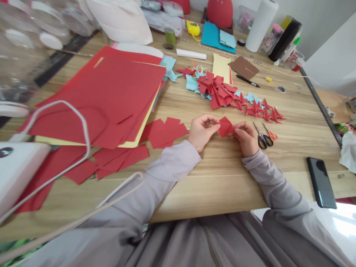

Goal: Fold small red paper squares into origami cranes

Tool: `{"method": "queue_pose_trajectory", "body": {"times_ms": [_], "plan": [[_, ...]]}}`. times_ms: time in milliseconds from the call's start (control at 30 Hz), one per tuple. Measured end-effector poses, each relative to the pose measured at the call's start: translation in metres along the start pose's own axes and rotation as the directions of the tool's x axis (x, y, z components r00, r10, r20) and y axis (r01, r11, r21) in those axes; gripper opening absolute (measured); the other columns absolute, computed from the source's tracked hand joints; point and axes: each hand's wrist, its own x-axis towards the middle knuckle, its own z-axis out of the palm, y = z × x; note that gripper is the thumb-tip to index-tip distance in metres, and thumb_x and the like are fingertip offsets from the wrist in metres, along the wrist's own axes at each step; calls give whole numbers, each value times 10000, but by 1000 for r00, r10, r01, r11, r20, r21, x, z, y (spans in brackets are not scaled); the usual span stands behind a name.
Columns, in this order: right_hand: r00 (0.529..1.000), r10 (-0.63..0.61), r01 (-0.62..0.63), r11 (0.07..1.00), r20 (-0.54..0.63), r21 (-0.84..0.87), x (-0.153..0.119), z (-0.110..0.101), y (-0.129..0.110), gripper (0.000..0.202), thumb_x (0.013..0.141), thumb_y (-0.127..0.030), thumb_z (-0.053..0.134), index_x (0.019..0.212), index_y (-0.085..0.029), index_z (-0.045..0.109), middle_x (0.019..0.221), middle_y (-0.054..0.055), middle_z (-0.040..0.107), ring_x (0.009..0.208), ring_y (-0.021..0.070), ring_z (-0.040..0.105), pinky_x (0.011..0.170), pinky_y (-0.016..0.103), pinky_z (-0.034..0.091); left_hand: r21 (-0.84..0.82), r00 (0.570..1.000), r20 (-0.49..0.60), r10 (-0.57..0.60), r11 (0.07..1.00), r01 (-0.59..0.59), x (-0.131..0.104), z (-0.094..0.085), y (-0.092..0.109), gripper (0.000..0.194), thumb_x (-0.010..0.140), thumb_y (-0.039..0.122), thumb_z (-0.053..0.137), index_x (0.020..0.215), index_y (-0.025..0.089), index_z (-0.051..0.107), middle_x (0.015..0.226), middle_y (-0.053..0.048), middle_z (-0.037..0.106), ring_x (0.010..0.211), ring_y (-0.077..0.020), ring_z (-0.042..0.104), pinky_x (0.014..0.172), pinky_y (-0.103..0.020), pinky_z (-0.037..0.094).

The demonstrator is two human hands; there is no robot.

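Observation:
Between my two hands is a small red paper square, creased and held with its corners to the sides. My left hand pinches its left corner between thumb and fingers. At the opposite corner, my right hand grips the paper with thumb and fingertips. Just beyond lies a pile of folded red paper pieces, with light blue ones among them. A row of red paper cranes stretches to the right of that pile. Loose red paper squares lie left of my left hand.
Large red sheets are stacked at left, with a white cable over them. Black scissors and small orange scissors lie right of my right hand. A phone rests near the front edge; a paper roll stands behind.

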Motion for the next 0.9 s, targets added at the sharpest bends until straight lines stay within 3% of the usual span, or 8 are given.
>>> {"method": "queue_pose_trajectory", "body": {"times_ms": [100,200,367,500,633,700,800,900], "plan": [[999,-12,13,1000,-52,16,-1,3,-2,279,682,-406,697,840,-220,563,802,-9,642,679,121,606,553,237,482,55,999,37,10,998,-12,-2,0,3,118,596,186,688,683,151,618,675,4,610,614,-91,520,600,-229,432],[999,-27,26,999,-21,-46,-2,8,-3,378,655,-432,725,933,-237,559,861,-3,642,728,127,603,604,251,500,110,993,115,24,993,-37,-4,1,4,92,615,191,670,679,150,618,661,-4,609,609,-101,526,575,-232,423],[995,-39,50,991,87,-128,-4,11,-4,415,637,-385,755,960,-239,541,704,-30,627,646,131,583,625,280,483,140,984,178,26,989,-52,-5,1,5,70,627,197,672,662,155,629,631,-3,605,572,-99,513,549,-235,413],[996,-73,78,989,45,-129,-3,9,-6,364,669,-346,734,967,-240,556,568,-75,552,516,100,511,526,243,419,71,989,147,-5,997,-6,-3,0,3,73,634,209,682,673,158,647,625,9,605,572,-94,509,567,-235,417],[992,-114,118,988,47,-97,-2,4,-3,305,692,-291,714,976,-253,611,560,-78,547,497,91,490,506,233,394,38,985,167,-40,999,34,-1,-1,2,64,637,205,672,685,163,668,653,9,628,605,-99,534,598,-235,431],[992,-123,125,988,26,-95,-1,2,1,234,706,-288,695,935,-259,657,609,-57,591,543,105,523,538,248,417,34,975,214,-63,998,57,-1,-2,3,75,656,218,652,699,166,684,677,2,646,631,-110,558,616,-242,446],[989,-147,145,984,-20,-103,2,0,5,105,691,-255,685,792,-250,712,816,-12,687,766,154,607,705,294,470,38,939,327,-105,994,98,-1,-4,5,117,662,250,654,723,160,697,740,-21,678,672,-131,596,654,-265,480],[998,-59,59,997,-6,-53,5,0,4,93,674,-212,648,716,-238,726,743,-13,679,700,145,590,648,277,459,66,889,430,-159,987,144,1,-6,7,172,623,271,702,735,141,698,694,-29,670,612,-127,600,641,-272,497]]}}
